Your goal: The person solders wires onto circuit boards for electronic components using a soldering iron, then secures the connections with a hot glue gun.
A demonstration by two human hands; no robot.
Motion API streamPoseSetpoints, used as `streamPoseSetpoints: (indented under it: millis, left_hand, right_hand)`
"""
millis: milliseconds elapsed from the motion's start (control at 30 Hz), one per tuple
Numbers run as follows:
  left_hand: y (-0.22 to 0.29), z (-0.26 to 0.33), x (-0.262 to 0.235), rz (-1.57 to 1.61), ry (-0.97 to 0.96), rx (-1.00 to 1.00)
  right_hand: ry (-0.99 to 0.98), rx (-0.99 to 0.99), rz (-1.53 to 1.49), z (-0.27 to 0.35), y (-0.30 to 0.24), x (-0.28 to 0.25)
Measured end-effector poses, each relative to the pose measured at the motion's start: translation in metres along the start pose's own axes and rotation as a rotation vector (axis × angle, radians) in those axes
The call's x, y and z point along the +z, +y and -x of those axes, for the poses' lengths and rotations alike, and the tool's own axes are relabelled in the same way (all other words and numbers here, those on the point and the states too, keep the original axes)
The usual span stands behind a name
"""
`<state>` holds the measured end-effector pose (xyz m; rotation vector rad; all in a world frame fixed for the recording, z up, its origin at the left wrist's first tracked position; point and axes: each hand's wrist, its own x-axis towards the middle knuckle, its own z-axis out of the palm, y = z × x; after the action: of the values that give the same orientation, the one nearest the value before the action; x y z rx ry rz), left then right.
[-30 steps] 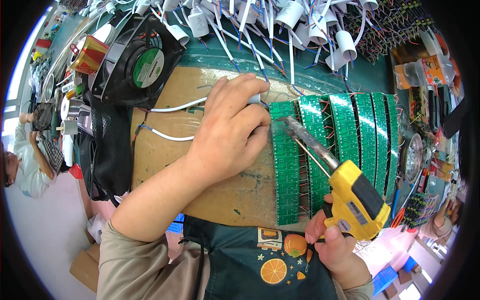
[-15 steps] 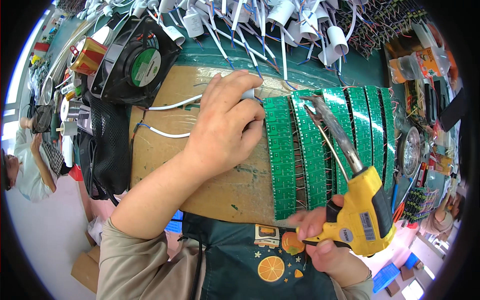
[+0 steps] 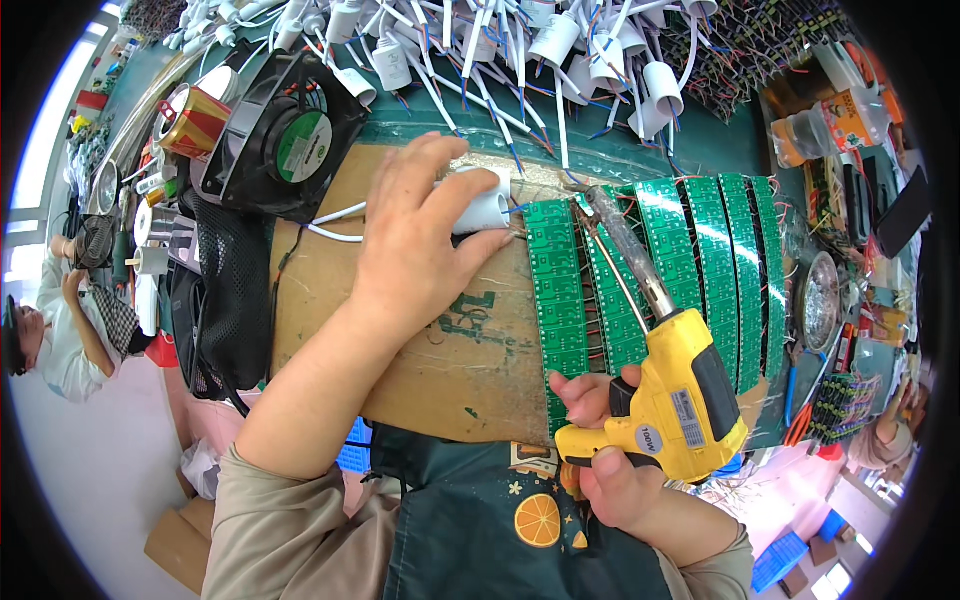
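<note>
My left hand [image 3: 415, 235] grips a white cylindrical plastic housing [image 3: 487, 208] between thumb and fingers, above a brown work board. From the housing's right end a short blue wire reaches the top of the leftmost strip of green circuit boards [image 3: 560, 310]. In my right hand [image 3: 625, 492] is a yellow and black soldering gun [image 3: 690, 400], held by its handle, with fingers near the trigger. Its metal barrel slants up and left over the boards. The tip sits close to the upper edge of the second strip; contact cannot be made out.
A black fan [image 3: 285, 140] and a drink can [image 3: 197, 122] stand at the far left, above a black mesh bag [image 3: 230, 290]. White housings with wires [image 3: 555, 40] pile up at the back. To the right are a round metal dish [image 3: 820, 290] and pliers [image 3: 793, 360]. Other people sit at both sides.
My left hand has moved slightly left and its grip has opened out, so the white housing shows more. The soldering gun has shifted left and a little up, its tip nearer the leftmost strip.
</note>
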<state>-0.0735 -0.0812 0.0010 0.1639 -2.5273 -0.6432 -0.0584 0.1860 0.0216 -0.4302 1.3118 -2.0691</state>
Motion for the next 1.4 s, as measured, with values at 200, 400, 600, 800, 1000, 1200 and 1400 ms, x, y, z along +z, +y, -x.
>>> streamPoseSetpoints:
  millis: [200,400,600,800,1000,1200,1400]
  left_hand:
    - [0.002,0.001,0.005,0.017,-0.019,0.127]
    - [0.011,0.000,0.005,-0.034,-0.028,0.155]
    - [0.016,0.003,0.009,-0.218,-0.001,0.212]
    - [0.011,0.005,0.009,0.041,-0.010,0.114]
    - [0.008,0.005,0.009,0.060,-0.006,0.157]
    - [0.007,0.004,0.010,0.074,0.005,0.181]
    - [0.008,0.004,0.012,0.071,0.003,0.174]
  right_hand:
    - [-0.012,0.001,0.018,-0.003,0.000,-0.003]
    - [-0.027,0.164,0.084,0.003,-0.021,-0.004]
    - [0.026,0.337,0.194,0.009,-0.049,-0.005]
    - [0.027,0.510,0.108,0.015,-0.051,-0.013]
    - [0.094,0.492,0.271,0.016,-0.054,-0.015]
    - [0.089,0.455,0.303,0.016,-0.047,-0.021]
    - [0.061,0.461,0.325,0.012,-0.046,-0.023]
